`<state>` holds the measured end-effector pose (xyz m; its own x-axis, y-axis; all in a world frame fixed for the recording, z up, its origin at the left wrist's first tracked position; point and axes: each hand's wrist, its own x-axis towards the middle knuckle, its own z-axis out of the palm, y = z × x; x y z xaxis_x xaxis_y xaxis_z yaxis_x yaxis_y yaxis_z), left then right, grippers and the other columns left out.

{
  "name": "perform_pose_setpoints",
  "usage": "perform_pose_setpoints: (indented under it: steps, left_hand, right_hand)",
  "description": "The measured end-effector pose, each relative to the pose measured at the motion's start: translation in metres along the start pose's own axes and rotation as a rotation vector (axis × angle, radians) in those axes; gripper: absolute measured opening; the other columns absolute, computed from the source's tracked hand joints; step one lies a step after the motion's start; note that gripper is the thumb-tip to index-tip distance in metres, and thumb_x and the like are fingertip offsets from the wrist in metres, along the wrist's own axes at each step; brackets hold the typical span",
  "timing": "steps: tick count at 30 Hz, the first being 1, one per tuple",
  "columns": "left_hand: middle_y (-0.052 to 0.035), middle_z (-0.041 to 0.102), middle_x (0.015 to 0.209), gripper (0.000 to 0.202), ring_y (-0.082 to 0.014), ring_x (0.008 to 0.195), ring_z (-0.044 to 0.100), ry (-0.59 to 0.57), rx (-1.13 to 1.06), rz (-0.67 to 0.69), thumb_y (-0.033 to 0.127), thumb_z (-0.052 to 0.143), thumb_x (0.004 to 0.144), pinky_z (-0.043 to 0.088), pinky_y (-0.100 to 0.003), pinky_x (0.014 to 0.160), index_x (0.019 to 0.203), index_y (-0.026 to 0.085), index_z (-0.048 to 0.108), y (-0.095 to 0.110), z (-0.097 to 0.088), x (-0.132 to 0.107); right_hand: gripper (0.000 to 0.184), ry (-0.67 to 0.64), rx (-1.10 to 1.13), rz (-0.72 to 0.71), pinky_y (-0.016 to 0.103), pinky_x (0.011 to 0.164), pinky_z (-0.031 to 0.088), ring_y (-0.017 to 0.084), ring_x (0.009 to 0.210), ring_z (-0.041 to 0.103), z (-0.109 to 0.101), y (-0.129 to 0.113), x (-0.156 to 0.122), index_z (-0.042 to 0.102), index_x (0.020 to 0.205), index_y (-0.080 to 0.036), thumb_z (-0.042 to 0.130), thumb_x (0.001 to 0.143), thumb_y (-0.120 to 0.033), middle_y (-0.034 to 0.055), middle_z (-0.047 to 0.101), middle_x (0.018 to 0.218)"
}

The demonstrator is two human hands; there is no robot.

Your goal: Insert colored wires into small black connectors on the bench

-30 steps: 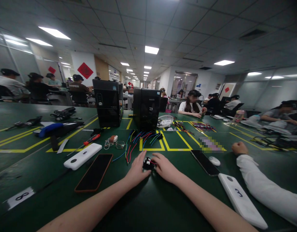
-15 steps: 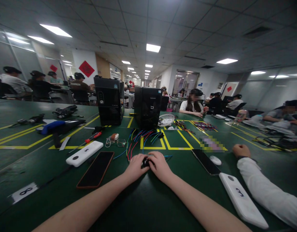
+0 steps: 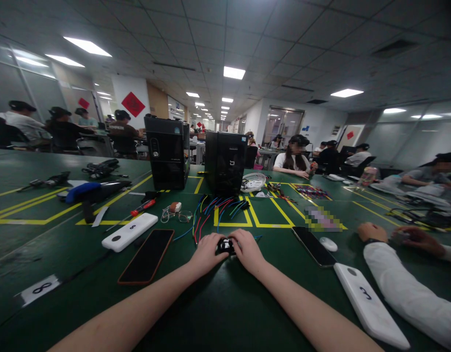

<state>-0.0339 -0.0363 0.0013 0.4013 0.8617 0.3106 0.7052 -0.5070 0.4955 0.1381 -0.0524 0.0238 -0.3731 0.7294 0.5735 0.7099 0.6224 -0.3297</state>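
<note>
Both of my hands meet over a small black object with white marks (image 3: 225, 245) at the middle of the green table (image 3: 218, 303). My left hand (image 3: 207, 252) grips its left side, and my right hand (image 3: 247, 250) has its fingers on the right side. The object's kind cannot be made out, as the fingers cover its ends. Just beyond lie several red, blue and green wires (image 3: 206, 215). A phone with an orange-brown edge (image 3: 146, 256) lies to the left of my hands.
Two black computer towers (image 3: 166, 156) stand behind the wires. On the left are a white power bank (image 3: 130, 232), a red screwdriver (image 3: 142, 207) and glasses (image 3: 184, 215). To the right lie another phone (image 3: 313, 246), a white mouse (image 3: 328, 244) and a co-worker's sleeved arm (image 3: 401, 283).
My hands have drawn slightly apart, so more of the black object shows between them. At the right, a second hand of the co-worker has come into view.
</note>
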Motion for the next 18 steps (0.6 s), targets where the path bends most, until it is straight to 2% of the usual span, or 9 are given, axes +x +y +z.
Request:
perform_pose_setpoints:
  steps: [4, 7, 10, 14, 18]
  left_hand:
    - [-0.0042, 0.056, 0.107, 0.039, -0.0235, 0.101, 0.051, -0.008, 0.010, -0.009, 0.034, 0.063, 0.072, 0.036, -0.035, 0.087, 0.108, 0.024, 0.051, -0.002, -0.002, 0.002]
    - [-0.0049, 0.056, 0.108, 0.041, -0.0239, 0.102, 0.051, -0.001, 0.023, -0.013, 0.033, 0.063, 0.071, 0.036, -0.035, 0.087, 0.109, 0.023, 0.051, -0.003, -0.003, 0.002]
    - [-0.0048, 0.055, 0.108, 0.042, -0.0242, 0.102, 0.050, 0.008, 0.037, 0.006, 0.034, 0.062, 0.072, 0.036, -0.035, 0.088, 0.111, 0.023, 0.049, -0.002, -0.003, 0.001]
    - [-0.0052, 0.054, 0.112, 0.043, -0.0247, 0.104, 0.049, -0.006, 0.044, 0.011, 0.035, 0.061, 0.073, 0.035, -0.036, 0.089, 0.113, 0.023, 0.048, -0.001, -0.004, -0.001]
    - [-0.0048, 0.053, 0.114, 0.044, -0.0251, 0.106, 0.047, -0.037, 0.041, 0.022, 0.037, 0.061, 0.073, 0.034, -0.036, 0.090, 0.113, 0.024, 0.047, -0.001, -0.005, -0.001]
  right_hand:
    - [0.015, -0.138, -0.045, -0.129, 0.031, 0.078, 0.040, 0.016, 0.086, 0.051, -0.006, -0.002, -0.001, 0.059, 0.094, -0.019, 0.049, 0.082, -0.020, 0.0050, 0.057, 0.091]
    - [0.018, -0.087, -0.061, -0.119, 0.034, 0.082, 0.038, 0.017, 0.092, 0.049, -0.008, 0.001, 0.000, 0.059, 0.097, -0.020, 0.050, 0.082, -0.022, 0.0059, 0.056, 0.096]
    - [0.021, -0.035, -0.088, -0.063, 0.034, 0.084, 0.037, 0.018, 0.094, 0.048, -0.007, 0.011, 0.001, 0.059, 0.098, -0.019, 0.049, 0.080, -0.014, 0.0063, 0.056, 0.097]
    - [0.017, -0.078, -0.123, -0.048, 0.032, 0.080, 0.038, 0.017, 0.088, 0.049, -0.003, 0.022, 0.002, 0.060, 0.090, -0.019, 0.054, 0.076, -0.011, 0.0044, 0.057, 0.090]
    - [0.012, -0.091, -0.168, -0.046, 0.031, 0.077, 0.039, 0.017, 0.085, 0.049, 0.002, 0.023, 0.002, 0.059, 0.087, -0.018, 0.054, 0.077, -0.013, 0.0047, 0.056, 0.088]
